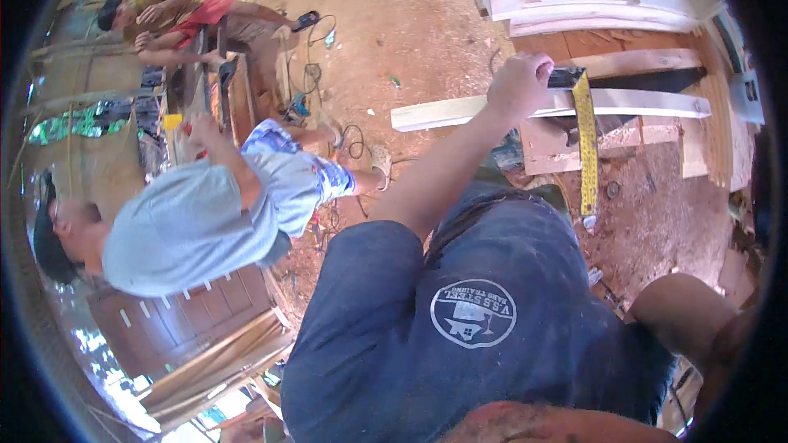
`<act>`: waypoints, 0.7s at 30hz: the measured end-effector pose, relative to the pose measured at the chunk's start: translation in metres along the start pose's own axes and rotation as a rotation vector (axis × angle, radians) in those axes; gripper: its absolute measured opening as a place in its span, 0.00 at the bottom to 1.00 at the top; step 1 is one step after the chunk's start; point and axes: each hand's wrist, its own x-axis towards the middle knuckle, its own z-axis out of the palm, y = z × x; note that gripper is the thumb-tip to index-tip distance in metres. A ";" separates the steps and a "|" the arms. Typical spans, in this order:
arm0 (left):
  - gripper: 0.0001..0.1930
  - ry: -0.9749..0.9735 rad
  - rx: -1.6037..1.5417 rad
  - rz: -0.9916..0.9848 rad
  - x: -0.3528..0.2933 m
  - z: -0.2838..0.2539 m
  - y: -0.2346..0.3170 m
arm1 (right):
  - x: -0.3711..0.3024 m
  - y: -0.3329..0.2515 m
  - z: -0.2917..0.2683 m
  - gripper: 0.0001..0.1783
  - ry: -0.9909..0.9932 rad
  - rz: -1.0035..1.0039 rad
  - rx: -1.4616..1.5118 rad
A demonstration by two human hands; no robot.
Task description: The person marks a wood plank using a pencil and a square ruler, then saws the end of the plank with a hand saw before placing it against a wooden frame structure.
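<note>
My left hand [521, 84] reaches forward, its fingers closed around the dark stock of a try square [586, 143]. The square's yellow marked blade points back toward me and crosses over a pale squared length of timber [439, 114]. The closed hand is right beside the timber's upper side; whether it also presses on the wood I cannot tell. Part of my bent right arm [675, 312] shows at the lower right, but the right hand is not seen.
Pale planks [599, 12] lie at the upper right. To the left a co-worker in a grey shirt [189, 226] bends forward; another person in red shorts [215, 10] sits farther off. A power tool [299, 105] and cords lie on the earthen floor [410, 16]. A brown panelled door [180, 320] is at lower left.
</note>
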 end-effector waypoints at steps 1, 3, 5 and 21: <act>0.09 0.014 0.005 -0.010 -0.003 0.000 0.000 | 0.002 0.004 -0.002 0.15 -0.002 -0.004 -0.012; 0.09 0.024 -0.027 -0.001 -0.007 -0.002 -0.001 | 0.008 0.018 0.002 0.15 0.008 0.032 -0.045; 0.09 0.038 -0.050 0.011 -0.009 0.001 0.001 | 0.015 0.039 0.009 0.14 0.036 0.119 -0.113; 0.24 -0.144 -0.021 0.187 -0.020 0.001 0.000 | -0.078 0.218 0.119 0.12 -0.044 0.845 0.221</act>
